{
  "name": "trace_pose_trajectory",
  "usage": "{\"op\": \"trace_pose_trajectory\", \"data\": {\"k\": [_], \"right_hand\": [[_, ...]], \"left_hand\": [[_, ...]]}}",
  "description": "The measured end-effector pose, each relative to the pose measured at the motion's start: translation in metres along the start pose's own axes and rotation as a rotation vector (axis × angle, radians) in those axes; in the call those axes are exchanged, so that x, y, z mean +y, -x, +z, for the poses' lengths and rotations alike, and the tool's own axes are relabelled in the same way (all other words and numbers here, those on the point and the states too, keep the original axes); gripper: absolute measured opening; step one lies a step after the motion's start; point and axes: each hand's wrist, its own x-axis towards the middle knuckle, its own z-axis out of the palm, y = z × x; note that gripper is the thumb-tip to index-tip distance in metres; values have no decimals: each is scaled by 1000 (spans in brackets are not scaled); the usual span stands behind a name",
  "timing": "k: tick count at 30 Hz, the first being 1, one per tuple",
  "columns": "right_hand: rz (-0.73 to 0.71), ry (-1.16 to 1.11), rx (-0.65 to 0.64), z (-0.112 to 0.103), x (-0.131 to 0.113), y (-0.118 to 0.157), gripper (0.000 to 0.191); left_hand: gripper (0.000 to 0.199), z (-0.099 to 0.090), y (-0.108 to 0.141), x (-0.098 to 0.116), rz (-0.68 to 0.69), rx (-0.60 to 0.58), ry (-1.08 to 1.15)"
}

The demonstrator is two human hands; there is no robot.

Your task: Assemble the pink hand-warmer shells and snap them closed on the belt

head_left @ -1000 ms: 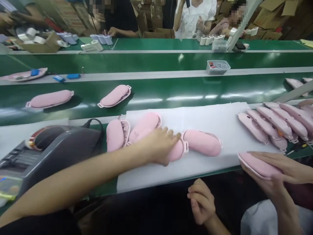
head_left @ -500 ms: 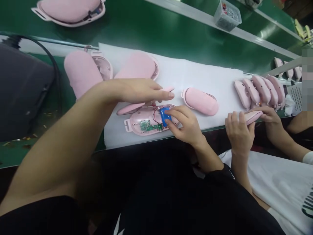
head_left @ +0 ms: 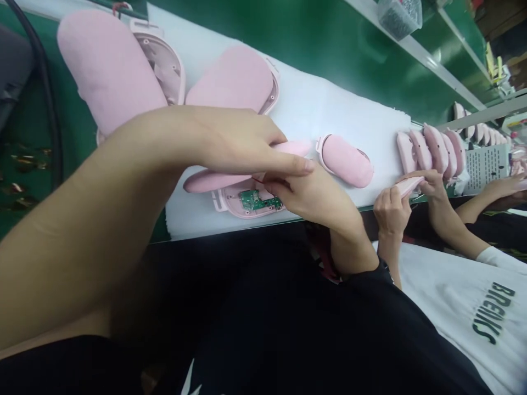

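Observation:
My left hand (head_left: 251,140) grips a pink fabric-covered cover (head_left: 222,181), tilted over an open pink casing (head_left: 230,208). The cover's far end shows past my thumb. A green circuit board (head_left: 255,200) sits inside the casing. My right hand (head_left: 317,195) is at the casing's right end, partly beneath my left thumb. Its fingers are curled near a red wire, and what they hold is hidden. The blue battery is out of sight.
Pink padded shells (head_left: 230,79) lie on the white sheet (head_left: 304,104), one (head_left: 346,162) to the right. A co-worker's hands (head_left: 391,211) hold a pink piece at right, near a row of pink shells (head_left: 434,151). A clear box (head_left: 399,16) stands behind; a black cable (head_left: 45,93) runs at left.
My right hand has moved in under my left thumb, and the blue battery no longer shows. My view has shifted closer. The co-worker's hands have turned the pink piece.

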Motion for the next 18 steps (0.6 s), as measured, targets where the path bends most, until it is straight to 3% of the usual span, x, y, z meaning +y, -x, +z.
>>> {"op": "trace_pose_trajectory", "data": {"k": [4,8,13,18], "right_hand": [[21,-76,-173,-8,-1,-6,19],[-40,-194,-253,-11,6,-8,18],[52,-337,-190,-7,6,-2,7],[13,-283,-129,2,5,5,13]], "left_hand": [[87,1,6,3,-1,8,45],[84,2,9,4,58,31,88],[77,6,11,-1,83,66,138],[80,6,12,0,103,69,141]]}}
